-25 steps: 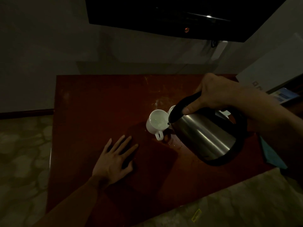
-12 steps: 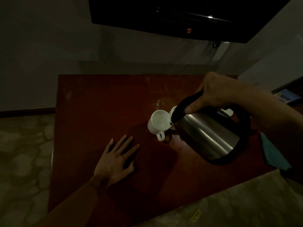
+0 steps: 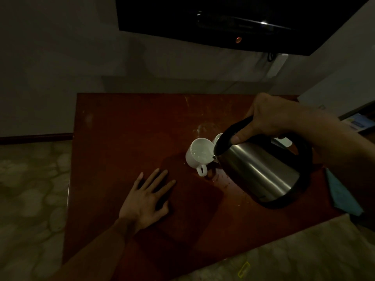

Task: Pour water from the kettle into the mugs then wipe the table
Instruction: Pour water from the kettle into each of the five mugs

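Note:
My right hand [image 3: 267, 120] grips the black handle of a steel kettle [image 3: 257, 171], which is tilted left with its spout at the rim of a white mug [image 3: 197, 156]. That mug stands on the red-brown table [image 3: 121, 128], handle toward me, with water inside. A second white mug [image 3: 218, 137] shows only as a sliver of rim behind the kettle's handle. My left hand [image 3: 146, 199] lies flat on the table with fingers spread, left of and nearer to me than the mug. A blue cloth [image 3: 341, 197] lies at the table's right edge.
Water drops and a wet patch [image 3: 223, 182] lie on the table below the kettle. A dark wall-mounted screen [image 3: 243, 23] hangs above the far edge. A pale patterned floor [image 3: 30, 189] surrounds the table. A white object [image 3: 284, 141] peeks out behind the kettle.
The kettle and my right hand have hardly moved, with the spout staying at the near mug's rim. My left hand stays flat on the table.

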Demonstrator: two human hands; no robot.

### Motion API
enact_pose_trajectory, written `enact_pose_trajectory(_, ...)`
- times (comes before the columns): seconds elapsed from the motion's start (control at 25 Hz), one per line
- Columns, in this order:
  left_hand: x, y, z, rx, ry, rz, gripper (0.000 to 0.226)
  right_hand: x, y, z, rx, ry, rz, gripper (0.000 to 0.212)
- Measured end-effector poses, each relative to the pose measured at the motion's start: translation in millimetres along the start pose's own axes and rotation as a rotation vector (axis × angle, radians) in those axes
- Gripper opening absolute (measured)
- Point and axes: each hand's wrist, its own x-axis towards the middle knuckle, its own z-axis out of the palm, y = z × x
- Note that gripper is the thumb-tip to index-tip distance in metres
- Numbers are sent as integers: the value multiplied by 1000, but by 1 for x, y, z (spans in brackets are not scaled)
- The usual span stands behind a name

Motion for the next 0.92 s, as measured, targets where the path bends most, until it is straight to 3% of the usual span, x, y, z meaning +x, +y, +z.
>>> enact_pose_trajectory(0.2, 1, 0, 0, -4, 13, -1, 64, 3, -4, -1, -11, -10, -28, 100)
enact_pose_trajectory(0.36, 0, -1, 1, -9, 16, 7, 64, 2, -7, -3, -3, -5, -10, 78)
enact_pose_trajectory(0.68, 1, 0, 1, 0, 19, 8, 65, 4, -7, -3, -11, -17, -31, 81)
enact_pose_trajectory(0.92, 1, 0, 2, 9, 34, 7, 66, 4, -6, -4, -9, -10, -30, 70)
